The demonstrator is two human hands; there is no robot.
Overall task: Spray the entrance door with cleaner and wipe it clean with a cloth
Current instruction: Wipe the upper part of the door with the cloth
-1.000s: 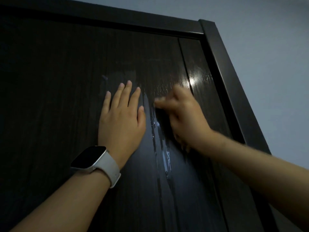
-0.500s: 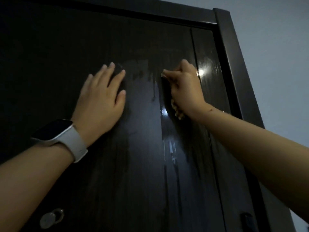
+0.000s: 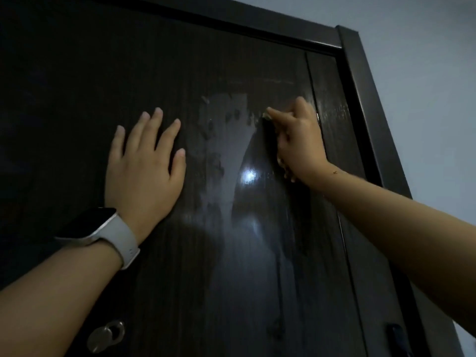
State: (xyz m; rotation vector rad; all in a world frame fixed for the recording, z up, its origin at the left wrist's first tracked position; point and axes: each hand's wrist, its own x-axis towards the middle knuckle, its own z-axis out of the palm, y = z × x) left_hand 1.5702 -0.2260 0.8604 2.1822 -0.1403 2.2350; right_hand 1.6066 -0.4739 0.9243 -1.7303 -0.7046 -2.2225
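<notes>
Risk first: the dark wood-grain entrance door carries a pale, patchy wet film between the two hands, with streaks running down below it. If the wiping stays in this narrow band near the upper right, I judge the film could dry into smears and the drips could run on toward the lower panel. The door surface looks slick and glossy; a flat palm on it might slide if the person leans hard.

The cloth is dark and barely shows, only an edge under the fingertips and along the palm; against this door it is hard to tell how much of it meets the surface. A bunched cloth would leave missed strips.

Right hand: raised high, close to the dark door frame, fingers curled around the cloth and pressing it to the door, wrist bent, forearm stretched up from lower right.

Left hand: flat on the door, fingers straight and spread, holding nothing, bracing. A white-strapped smartwatch sits on that wrist.

Round metal lock plate low on the left, well away from the work. No spray bottle in sight.
</notes>
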